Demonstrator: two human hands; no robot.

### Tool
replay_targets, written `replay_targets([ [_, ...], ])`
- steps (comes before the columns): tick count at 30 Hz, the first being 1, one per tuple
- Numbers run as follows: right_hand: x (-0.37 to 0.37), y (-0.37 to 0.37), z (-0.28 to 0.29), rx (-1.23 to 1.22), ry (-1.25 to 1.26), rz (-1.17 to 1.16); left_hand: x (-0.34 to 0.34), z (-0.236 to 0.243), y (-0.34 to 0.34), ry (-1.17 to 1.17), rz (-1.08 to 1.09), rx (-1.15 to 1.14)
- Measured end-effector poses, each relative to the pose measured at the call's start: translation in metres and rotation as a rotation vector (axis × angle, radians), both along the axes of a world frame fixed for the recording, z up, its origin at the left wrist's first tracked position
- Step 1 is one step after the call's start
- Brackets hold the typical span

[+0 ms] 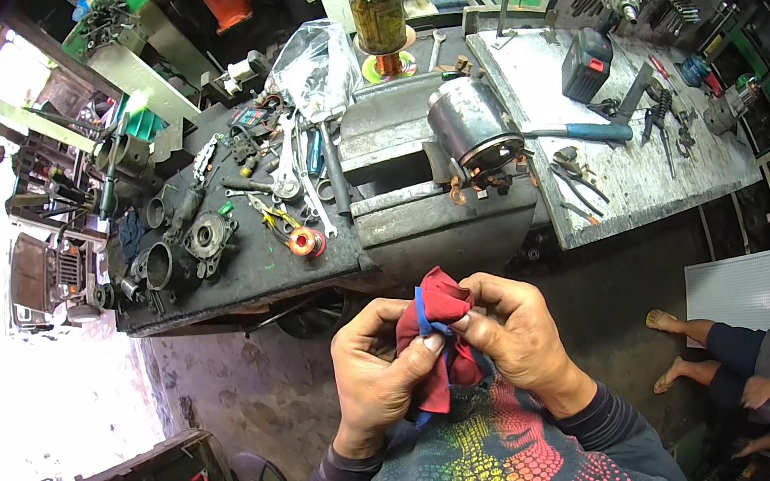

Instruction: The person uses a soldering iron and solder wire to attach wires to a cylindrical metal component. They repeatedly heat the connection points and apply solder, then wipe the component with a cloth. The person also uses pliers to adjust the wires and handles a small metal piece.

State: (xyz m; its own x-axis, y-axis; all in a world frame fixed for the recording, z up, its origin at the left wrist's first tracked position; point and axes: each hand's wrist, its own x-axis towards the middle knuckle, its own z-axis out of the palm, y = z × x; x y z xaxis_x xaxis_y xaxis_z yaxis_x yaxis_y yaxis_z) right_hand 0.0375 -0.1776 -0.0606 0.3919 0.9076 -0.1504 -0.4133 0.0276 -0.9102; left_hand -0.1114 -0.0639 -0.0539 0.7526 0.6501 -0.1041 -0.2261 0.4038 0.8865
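A dark red cloth (pixel 425 322) with a blue edge is bunched up in front of my chest. My left hand (pixel 374 367) pinches it from one side, thumb on top near the blue strip. On the other side my right hand (pixel 524 334) grips it between thumb and fingers. Whether anything is wrapped inside the cloth is hidden. Beyond my hands, a bench vise (pixel 446 216) stands at the bench's front edge. A shiny metal motor housing (pixel 471 118) lies on it, with copper-coloured parts at its near end.
Spanners (pixel 314 196), pliers, a red wire spool (pixel 306 242) and greasy castings (pixel 208 234) crowd the bench's left. A blue-handled hammer (pixel 593 131), a battery pack (pixel 588 64) and pliers (pixel 579 184) lie on the right board. A seated person's legs (pixel 712 361) are at lower right.
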Motion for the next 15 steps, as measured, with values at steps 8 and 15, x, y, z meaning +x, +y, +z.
replay_targets([
  [8,0.0,0.005,-0.005,0.065,0.431,-0.065,0.002,-0.002,0.008,-0.021,-0.009,-0.204],
  [15,0.023,-0.013,0.029,0.137,-0.896,-0.291,0.003,-0.003,0.01,0.03,-0.033,-0.144],
])
